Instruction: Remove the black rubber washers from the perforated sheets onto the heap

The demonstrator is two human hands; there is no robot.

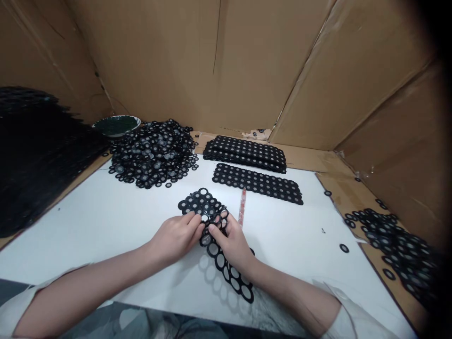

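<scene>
- Left hand (181, 234): thumb and fingertips pinched together at the middle of the black, flat, perforated sheet of joined rings (216, 254).
- Right hand (236, 242): grasping the same sheet, thumb on the near side, fingers curled behind; the exact fingertip contact is partly hidden.
- Sheet position: in and between both hands, over the white desk (293, 249). Its long axis runs from far left to near right. The far portion extends beyond the fingertips; the near portion, its holes open, slants beneath the right hand and wrist, making that hand the nearer to this end.
- Just beyond the right hand: a slim, clear-and-red, pen-like stick (242, 207), pointing away.
- Farther off: one flat black perforated sheet (257, 183), with a stack of black perforated sheets (245, 153) behind it.
- Far left: a heaped pile of small black rings (151, 153).
</scene>
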